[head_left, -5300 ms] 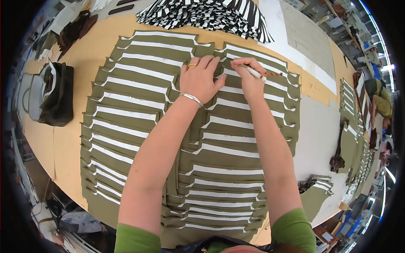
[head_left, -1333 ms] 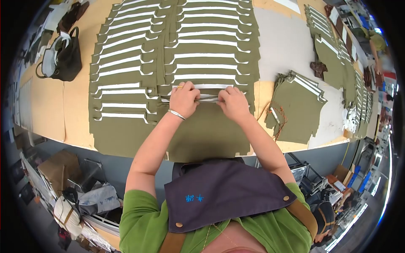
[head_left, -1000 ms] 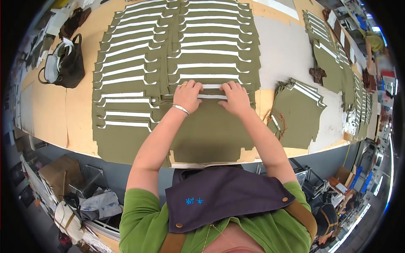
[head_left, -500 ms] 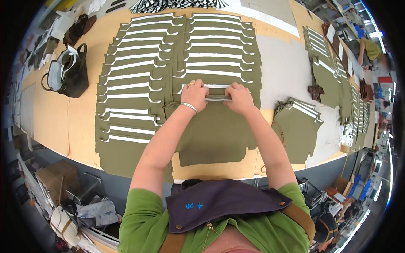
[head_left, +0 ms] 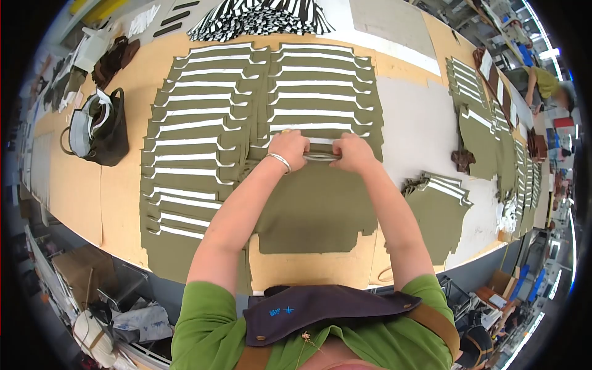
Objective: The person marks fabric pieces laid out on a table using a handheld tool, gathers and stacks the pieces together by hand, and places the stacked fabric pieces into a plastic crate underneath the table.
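Note:
My left hand (head_left: 288, 150) and my right hand (head_left: 355, 153) pinch the far edge of an olive panel (head_left: 308, 209), thumbs toward each other. Between them runs a narrow greyish folded edge (head_left: 322, 157). The exact grip is partly hidden behind my fingers. The panel lies flat toward me, with notched near corners. Just beyond my knuckles, overlapping olive pieces with white strips (head_left: 317, 114) form a column. A second such column (head_left: 191, 142) lies to the left of my left forearm.
A dark handbag (head_left: 102, 128) stands at the left. Black and white strips (head_left: 259, 21) are heaped at the back. More olive pieces (head_left: 435, 216) are stacked to the right, beside a grey sheet (head_left: 410, 123). Another person (head_left: 546, 83) is at the far right.
The view has tilted, so the table and pieces appear lower. Both hands still pinch the panel's far edge; the folded edge between them looks slightly more bowed.

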